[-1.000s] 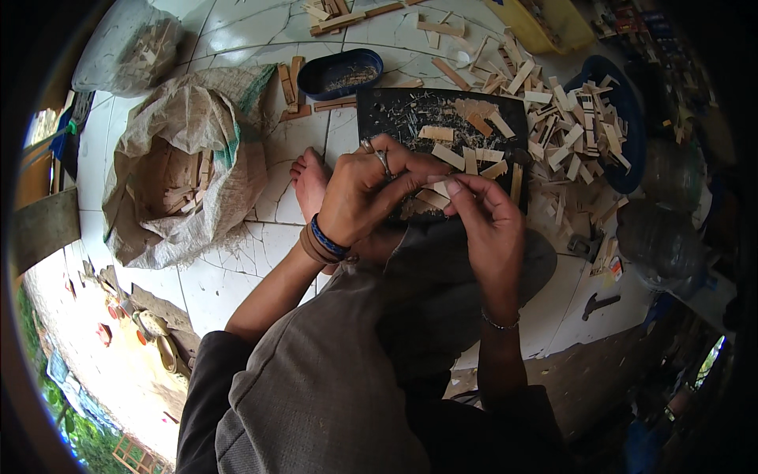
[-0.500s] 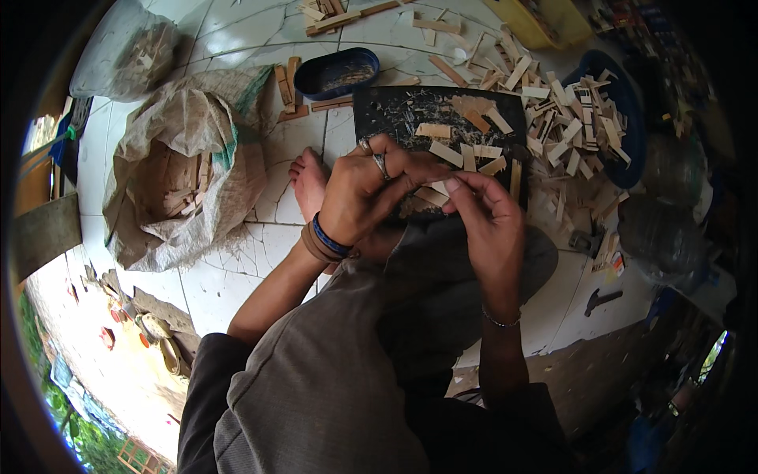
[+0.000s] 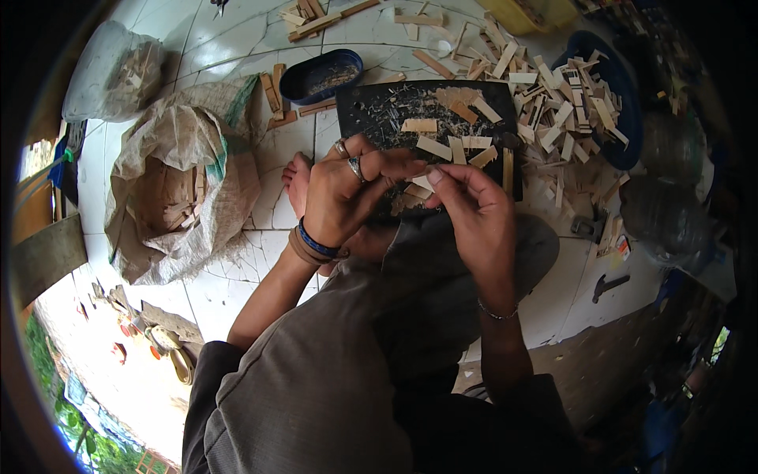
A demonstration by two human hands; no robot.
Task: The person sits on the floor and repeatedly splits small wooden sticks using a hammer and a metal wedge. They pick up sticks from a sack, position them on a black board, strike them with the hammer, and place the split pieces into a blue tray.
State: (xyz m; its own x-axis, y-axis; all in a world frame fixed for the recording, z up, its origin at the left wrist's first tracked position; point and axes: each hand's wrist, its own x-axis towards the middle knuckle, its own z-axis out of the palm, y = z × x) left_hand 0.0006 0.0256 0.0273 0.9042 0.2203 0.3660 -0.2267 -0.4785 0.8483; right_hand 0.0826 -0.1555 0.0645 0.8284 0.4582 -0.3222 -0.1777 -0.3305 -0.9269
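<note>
Above my lap, my left hand (image 3: 343, 186) is closed, its thumb and forefinger pinched together; rings and wristbands show on it. The fingertips of my right hand (image 3: 478, 205) meet the left's, also in a pinch. What they hold between them is too small and covered to make out. Just beyond lies a black board (image 3: 371, 110) strewn with shavings and dust. On it rest several short pale wood strips, among them one wood piece (image 3: 419, 126) near the middle and a darker wood piece (image 3: 463, 112).
A heap of wood strips (image 3: 553, 110) spills from a blue basin (image 3: 628, 118) at right. An oval blue tray (image 3: 296, 83) sits beyond the board. To the left stand an open woven sack (image 3: 126, 205) and a clear plastic bag (image 3: 95, 79). A hammer (image 3: 609, 287) lies at right.
My view has shifted slightly, so most things appear a little further left. Both hands stay pinched together at the fingertips, with only a slight movement.
</note>
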